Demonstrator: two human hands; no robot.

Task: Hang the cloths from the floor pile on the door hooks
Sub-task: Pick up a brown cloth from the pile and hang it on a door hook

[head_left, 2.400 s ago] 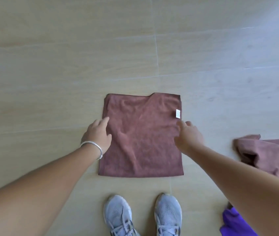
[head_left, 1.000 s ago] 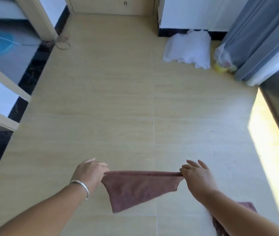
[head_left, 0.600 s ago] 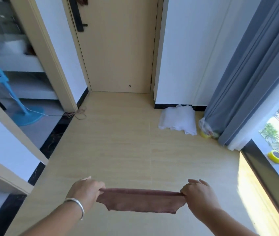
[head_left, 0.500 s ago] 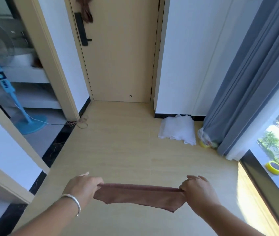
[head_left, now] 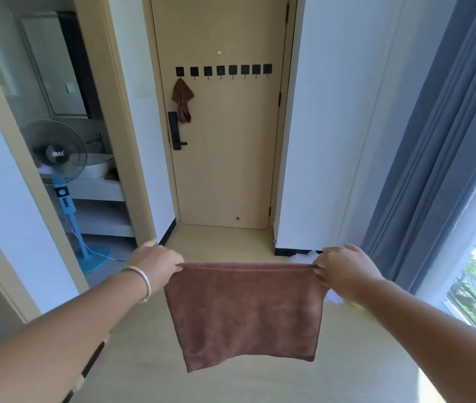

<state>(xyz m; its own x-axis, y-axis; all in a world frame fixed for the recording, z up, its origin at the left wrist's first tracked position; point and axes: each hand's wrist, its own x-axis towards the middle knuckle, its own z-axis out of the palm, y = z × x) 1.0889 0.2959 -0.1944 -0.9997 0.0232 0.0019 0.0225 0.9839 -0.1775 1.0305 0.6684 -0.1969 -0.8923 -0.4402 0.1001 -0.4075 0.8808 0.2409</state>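
Observation:
A brown cloth point(head_left: 247, 312) hangs flat in front of me, stretched by its top edge. My left hand point(head_left: 155, 264) pinches its upper left corner and my right hand point(head_left: 344, 269) pinches its upper right corner. Straight ahead stands the beige door point(head_left: 225, 158) with a row of several black hooks point(head_left: 223, 70) across it. Another brown cloth point(head_left: 183, 100) hangs bunched from the leftmost hook, above the black door handle point(head_left: 175, 130). The other hooks are bare. The floor pile is out of view.
A blue standing fan point(head_left: 59, 158) is in the open room on the left, behind a beige door frame point(head_left: 120, 117). Grey curtains point(head_left: 446, 135) and a window line the right side. A white wall point(head_left: 327, 126) juts out right of the door.
I lifted the brown cloth off the floor with both hands and raised my view from the floor to the door. The cloth has unfolded and now hangs full length between my hands.

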